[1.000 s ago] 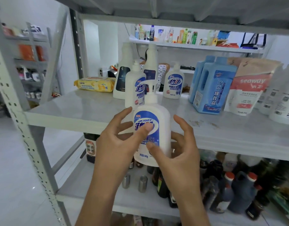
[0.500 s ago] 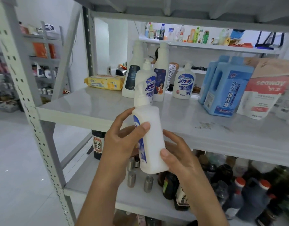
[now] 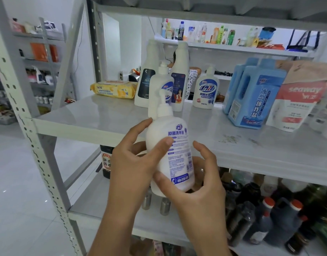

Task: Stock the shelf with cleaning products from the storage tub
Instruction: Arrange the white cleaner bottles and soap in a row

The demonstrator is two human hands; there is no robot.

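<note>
I hold a white pump bottle of hand wash [image 3: 174, 145] upright in front of the grey shelf board [image 3: 103, 119], its back label with blue print facing me. My left hand [image 3: 138, 161] grips its left side with the thumb across the front. My right hand [image 3: 197, 183] cups the bottom right, thumb on the lower label. On the shelf behind stand two matching pump bottles [image 3: 161, 85] [image 3: 206, 89] and two tall white bottles [image 3: 146, 76] [image 3: 180, 78]. The storage tub is out of view.
Blue detergent jugs [image 3: 255, 97] and a red-and-white pouch [image 3: 297, 100] stand at the shelf's right, a yellow wipes pack [image 3: 113, 89] at the back left. The lower shelf holds dark sauce bottles [image 3: 280, 218]. A perforated upright post [image 3: 30, 126] rises on the left.
I have turned the bottle in my hands from its front label, past its side, to its back label. The pump spout now points left, and my view has moved closer to the shelf.
</note>
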